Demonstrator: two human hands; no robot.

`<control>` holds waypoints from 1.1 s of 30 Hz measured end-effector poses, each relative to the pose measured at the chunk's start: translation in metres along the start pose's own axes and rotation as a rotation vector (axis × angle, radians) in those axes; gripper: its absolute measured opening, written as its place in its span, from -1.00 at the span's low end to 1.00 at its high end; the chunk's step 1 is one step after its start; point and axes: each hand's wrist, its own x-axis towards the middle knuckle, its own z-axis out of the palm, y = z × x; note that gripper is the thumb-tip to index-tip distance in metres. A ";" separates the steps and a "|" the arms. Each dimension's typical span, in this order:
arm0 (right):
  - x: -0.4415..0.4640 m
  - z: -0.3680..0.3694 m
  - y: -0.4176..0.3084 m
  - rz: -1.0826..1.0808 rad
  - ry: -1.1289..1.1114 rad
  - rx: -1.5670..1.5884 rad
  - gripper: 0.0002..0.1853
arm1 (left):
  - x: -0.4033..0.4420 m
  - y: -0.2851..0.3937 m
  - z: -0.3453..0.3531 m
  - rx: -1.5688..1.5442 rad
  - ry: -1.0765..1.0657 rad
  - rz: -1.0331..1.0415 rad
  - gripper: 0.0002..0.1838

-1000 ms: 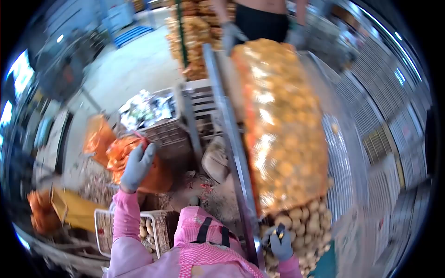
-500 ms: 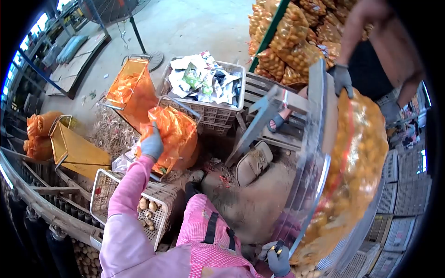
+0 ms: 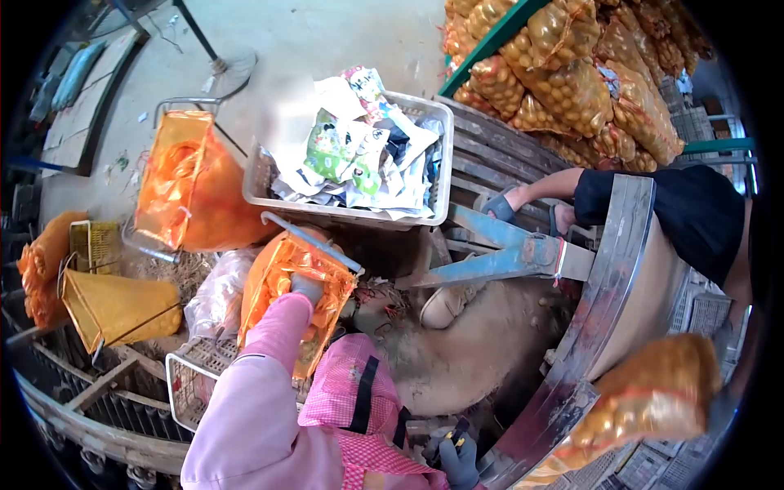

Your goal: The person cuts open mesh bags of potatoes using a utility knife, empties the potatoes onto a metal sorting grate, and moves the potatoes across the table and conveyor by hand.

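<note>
My left hand (image 3: 307, 289), in a grey glove, reaches down into the mouth of an orange mesh bag (image 3: 273, 265) held open on a metal frame. Its fingers are hidden inside, so what they touch does not show. Low in the view, my right hand (image 3: 459, 464), also gloved, is closed around a small black and yellow tool (image 3: 460, 435), whose kind I cannot make out. Just left of my knees, partly behind my left arm, stands a white plastic crate (image 3: 189, 392).
A crate (image 3: 447, 163) of crumpled printed paper stands ahead. Another framed orange bag (image 3: 175, 196) and a yellow bag (image 3: 122, 306) are at left. Filled mesh bags (image 3: 563, 82) are stacked behind. Right of the metal-edged table (image 3: 604, 327), another person (image 3: 678, 212) stands near a full bag (image 3: 645, 400).
My left hand has gone from the bag's upper edge down into its mouth. The large full bag has moved down and away at right. My view has shifted.
</note>
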 end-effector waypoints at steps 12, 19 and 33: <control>0.003 0.013 0.022 0.272 -0.195 -0.247 -0.53 | 0.064 -0.006 0.035 0.416 -0.184 0.174 -0.49; -0.044 -0.014 0.083 0.046 -0.122 -0.202 -0.53 | 0.089 -0.061 0.009 0.599 0.014 0.450 -0.49; -0.157 -0.171 0.019 -0.820 0.031 -0.712 -0.80 | -0.070 -0.065 -0.097 -0.172 0.540 0.317 -0.71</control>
